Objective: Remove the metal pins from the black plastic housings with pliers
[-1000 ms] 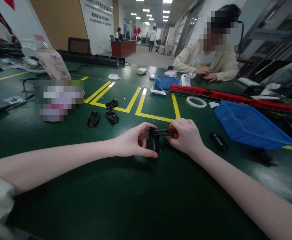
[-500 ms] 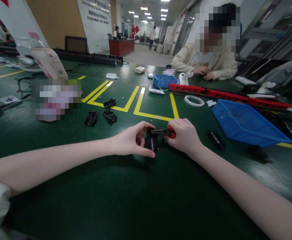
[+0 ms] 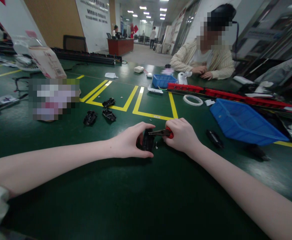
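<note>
My left hand (image 3: 129,140) grips a small black plastic part (image 3: 148,141) between thumb and fingers, holding it on edge just over the green table. In my right hand (image 3: 182,135) are needle-nose pliers (image 3: 162,132) with red handles, mostly hidden in the fist. The plier tips meet the upper part of the black piece; whether they clamp anything there I cannot tell. A tiny pale scrap (image 3: 156,145) lies beside the piece. Left of my hands sit three loose black parts (image 3: 109,115), and another black cylindrical part (image 3: 214,138) rests right of my right hand.
A large blue bin (image 3: 246,123) stands at the right, with a roll of white tape (image 3: 193,100) near it. Behind run long red strips (image 3: 226,93) and a small blue tray (image 3: 164,81). A person (image 3: 203,61) sits across the green table (image 3: 146,196).
The black part has turned in my left hand and shifted slightly left. My right hand still holds the pliers against it. The whole view has drifted a little.
</note>
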Tool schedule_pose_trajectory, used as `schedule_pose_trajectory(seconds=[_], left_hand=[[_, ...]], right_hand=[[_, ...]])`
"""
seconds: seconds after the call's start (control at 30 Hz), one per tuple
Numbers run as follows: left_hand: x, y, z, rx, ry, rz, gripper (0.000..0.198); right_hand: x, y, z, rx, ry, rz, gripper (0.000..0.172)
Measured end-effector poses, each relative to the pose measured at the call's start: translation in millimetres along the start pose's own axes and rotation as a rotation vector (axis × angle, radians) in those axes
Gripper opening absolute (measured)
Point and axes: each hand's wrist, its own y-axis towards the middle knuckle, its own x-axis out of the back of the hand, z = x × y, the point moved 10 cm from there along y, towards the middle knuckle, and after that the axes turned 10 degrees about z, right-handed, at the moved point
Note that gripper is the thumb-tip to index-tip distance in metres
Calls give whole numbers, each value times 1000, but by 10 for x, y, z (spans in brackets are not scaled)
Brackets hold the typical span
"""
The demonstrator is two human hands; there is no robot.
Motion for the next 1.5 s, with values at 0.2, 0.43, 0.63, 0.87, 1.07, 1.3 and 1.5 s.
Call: schedule_pose_trajectory(seconds=[0.2,0.43,0.63,0.87,1.07,1.3,1.5], left_hand=[[22,16,44,38,10,9,76],[9,32,107,94,-59,40,76],[1,28,116,96,-58,37,75],[3,15,86,99,-66,44,76],[8,36,132,84,-48,26,79],[5,36,151,91,-50,25,78],[10,24,103,70,-32,26,76]], right_hand=[[37,-18,26,-12,-44,-13,9],[55,-26,24,-31,-57,-26,10],[85,-26,31,-29,-76,-47,13],[64,-25,5,-37,-72,-43,12],[7,-11,-36,-54,-19,-1,12],[54,-12,-16,-61,-38,-13,12],[54,-9,8,-45,-58,-8,11]])
